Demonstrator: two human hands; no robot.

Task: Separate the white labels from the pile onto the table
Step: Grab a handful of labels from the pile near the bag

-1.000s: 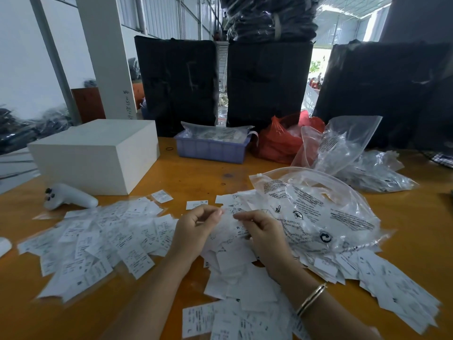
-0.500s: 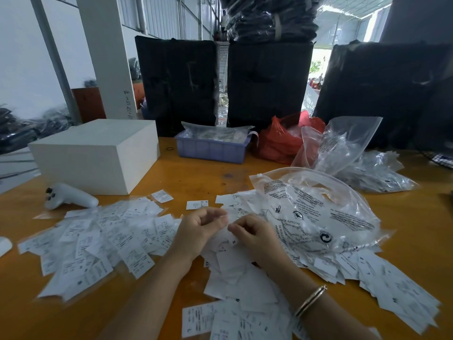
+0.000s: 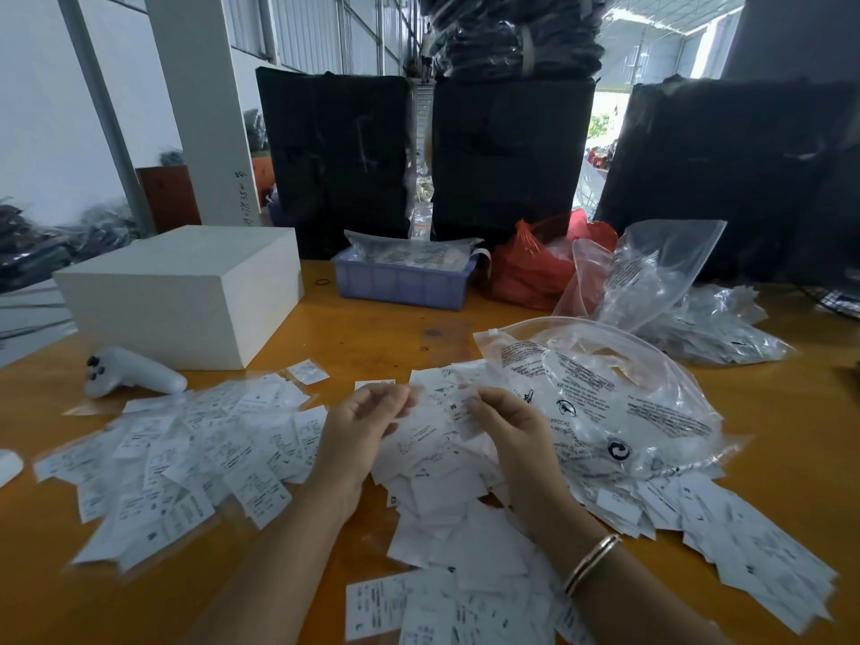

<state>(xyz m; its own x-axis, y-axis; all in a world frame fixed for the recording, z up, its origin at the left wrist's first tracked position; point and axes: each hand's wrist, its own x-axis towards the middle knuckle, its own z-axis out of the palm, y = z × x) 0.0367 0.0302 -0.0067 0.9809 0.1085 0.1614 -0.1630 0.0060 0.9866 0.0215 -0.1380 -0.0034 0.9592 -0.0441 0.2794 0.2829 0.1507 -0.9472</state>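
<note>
A heap of white labels (image 3: 442,486) lies on the orange table (image 3: 372,332) right in front of me. Many more labels (image 3: 186,453) are spread flat to the left, in thin clear sleeves. Both hands hover just above the heap's far edge. My right hand (image 3: 509,428) pinches a small white label (image 3: 463,412) marked "M" between thumb and fingertips. My left hand (image 3: 365,425) has its fingers curled, with fingertips at the edge of a label (image 3: 421,402) between the two hands. A gold bangle sits on my right wrist.
A clear printed zip bag (image 3: 605,402) lies over labels at the right, with more labels (image 3: 754,542) beyond it. A white box (image 3: 181,290), a white controller (image 3: 130,372), a blue tray (image 3: 400,286), a red bag (image 3: 535,267) and clear bags (image 3: 675,300) stand further back.
Both hands have risen slightly from the heap and drawn a little apart. The right hand now holds a label up off the heap.
</note>
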